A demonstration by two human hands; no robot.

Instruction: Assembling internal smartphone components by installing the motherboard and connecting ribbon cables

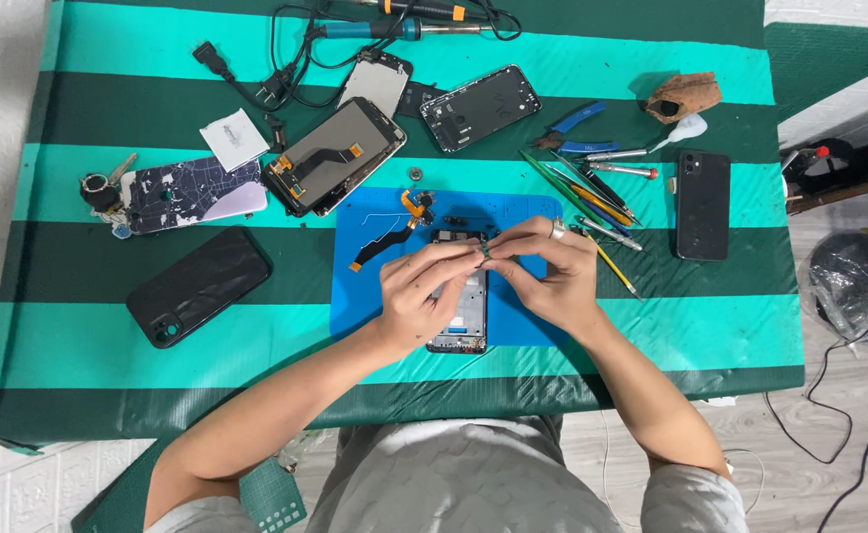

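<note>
My left hand (417,296) and my right hand (545,271) meet over an opened phone frame (460,321) lying on a blue work mat (365,286). Both pinch a small dark part (486,253) between their fingertips, just above the frame's top end. A ring sits on a right-hand finger. A black flex cable with an orange end (386,240) lies on the mat to the left of my hands. The hands hide most of the frame's upper half.
On the green striped table: a black phone case (199,284), a patterned case (185,190), a screen assembly (333,156), a phone back housing (479,108), a black phone (702,203), tweezers and screwdrivers (597,197), blue pliers (574,123), a soldering iron (394,30) with cables.
</note>
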